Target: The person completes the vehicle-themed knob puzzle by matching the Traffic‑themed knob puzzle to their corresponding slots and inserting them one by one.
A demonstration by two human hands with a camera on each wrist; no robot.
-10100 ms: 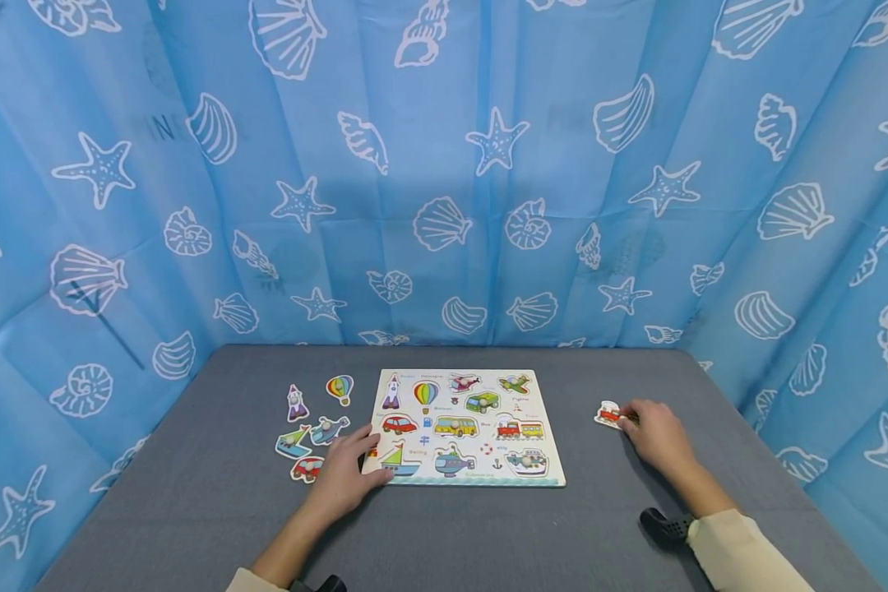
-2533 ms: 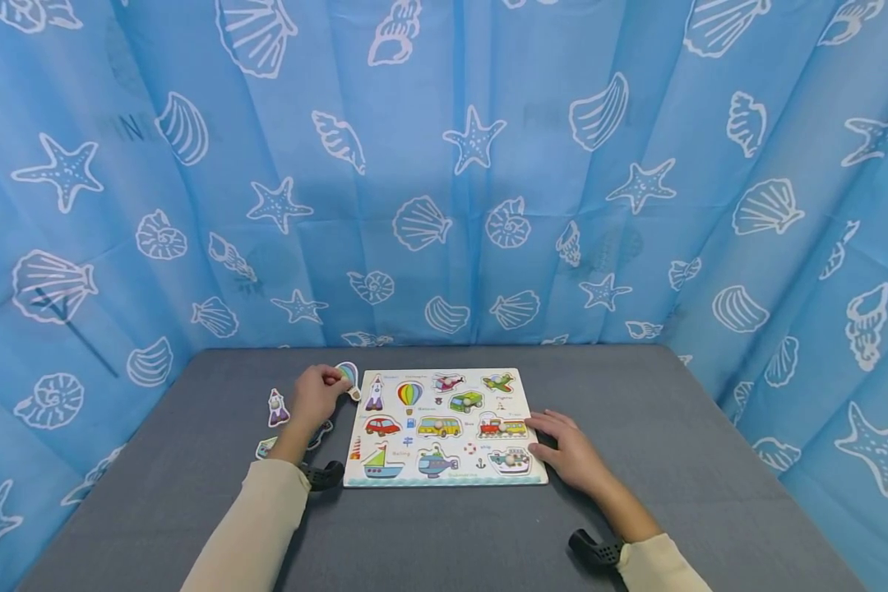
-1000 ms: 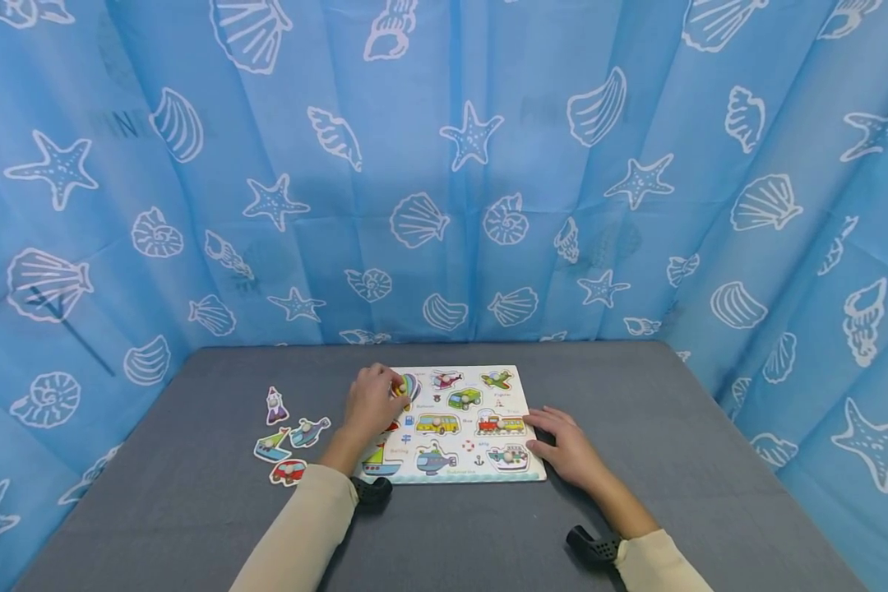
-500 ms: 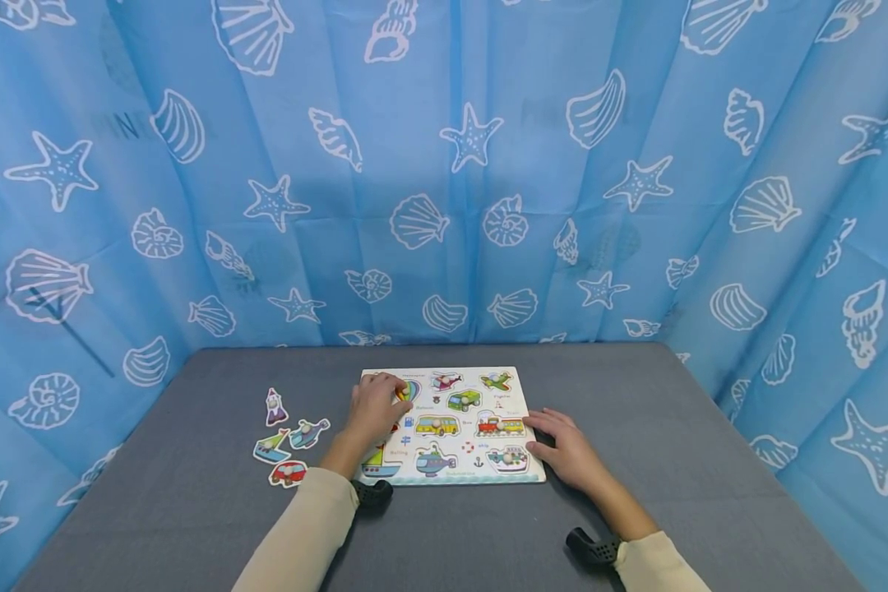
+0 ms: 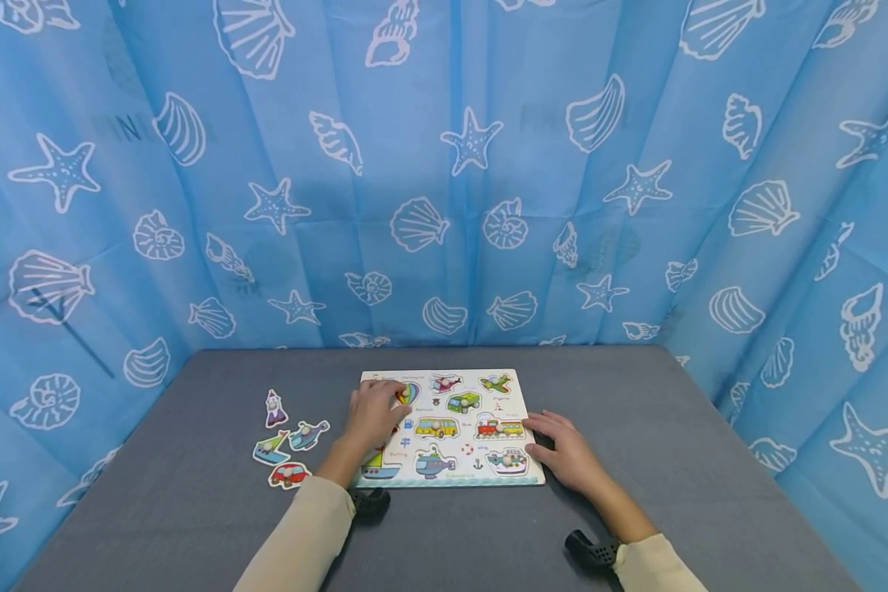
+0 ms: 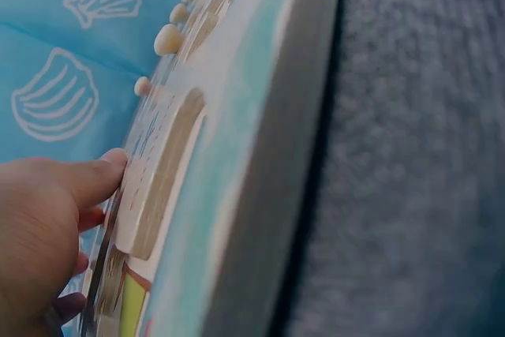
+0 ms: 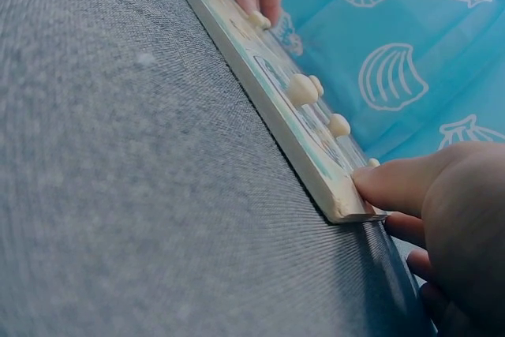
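Note:
A wooden peg puzzle board (image 5: pixel 481 483) with vehicle pictures lies between the hands. My left hand (image 5: pixel 370 415) is over its upper left part. Thumb and fingers pinch the hot-air balloon piece (image 5: pixel 409 392) by its knob, at the balloon's place on the board. In the right wrist view, the left hand's fingertips (image 7: pixel 251 4) meet at a small knob. At the board's right edge rests my right hand (image 5: pixel 570 452), thumb on the top face and other fingers along the side. The rocket and car pictures are largely covered by the left hand.
Loose knobbed pieces lie left of the board: a rocket (image 5: pixel 275 409), a sailboat (image 5: pixel 270 447), a submarine (image 5: pixel 308 435) and a red car (image 5: pixel 289 474). Train (image 5: pixel 499 427), bus (image 5: pixel 437 427) and other pieces sit in the board. A blue curtain (image 5: pixel 459 205) hangs behind the grey table (image 5: pixel 451 543).
The right hand earlier held the train piece; it now rests at the board's edge, the train in the board. The left hand has brought the balloon piece rightward onto the board.

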